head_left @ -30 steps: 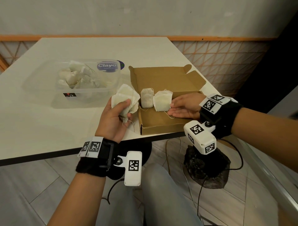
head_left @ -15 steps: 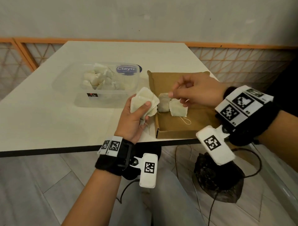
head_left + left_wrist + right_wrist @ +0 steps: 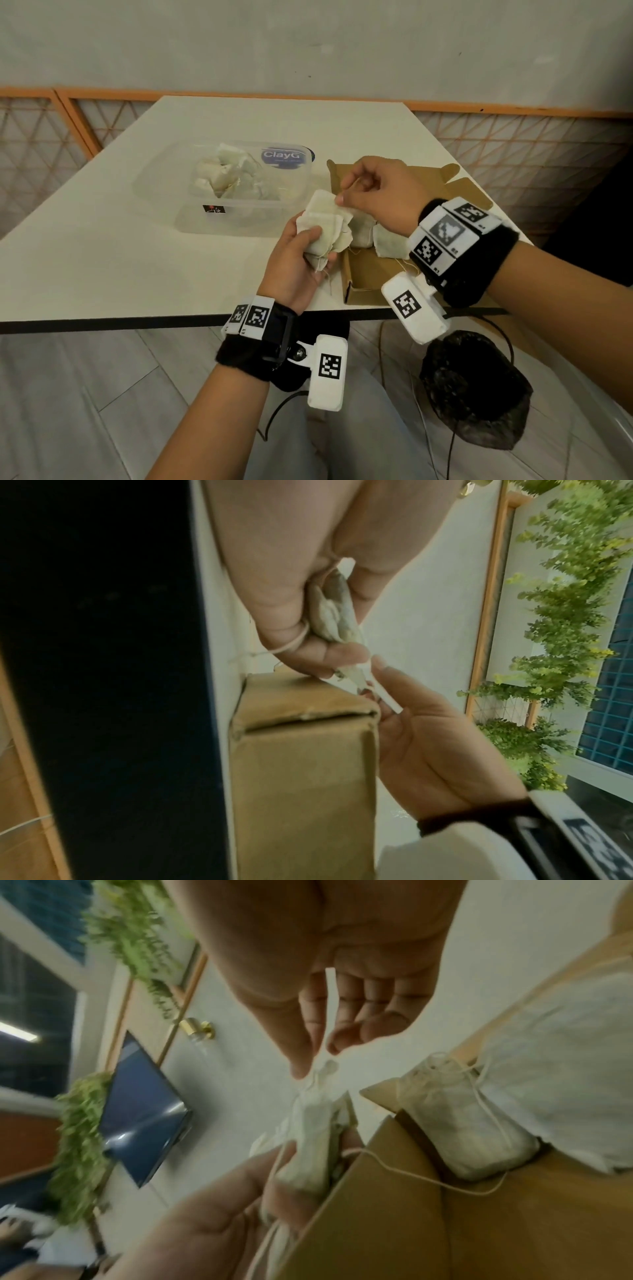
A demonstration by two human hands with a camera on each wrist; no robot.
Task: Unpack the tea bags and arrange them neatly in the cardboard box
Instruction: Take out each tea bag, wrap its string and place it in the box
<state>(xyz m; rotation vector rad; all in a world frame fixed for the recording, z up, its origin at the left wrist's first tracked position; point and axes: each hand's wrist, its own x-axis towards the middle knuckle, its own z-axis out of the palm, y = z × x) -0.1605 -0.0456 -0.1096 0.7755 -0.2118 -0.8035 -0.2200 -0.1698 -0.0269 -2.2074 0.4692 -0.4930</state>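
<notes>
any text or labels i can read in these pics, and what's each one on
"ClayG": dark blue label on the clear plastic container.
Small dark sticker on the container's front: too small to read.
Wrist markers: square black-and-white codes, with tiny print beside them too small to read.

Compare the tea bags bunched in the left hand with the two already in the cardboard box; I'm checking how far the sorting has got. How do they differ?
The bunch of tea bags is gripped in the left hand, beside the cardboard box; the two boxed tea bags stand inside it.
The bunch is fanned and overlapping; the boxed pair sits side by side.
The right hand pinches the bunch's top bag; nothing grips the boxed pair.
Both sets are pale bags with strings.
</notes>
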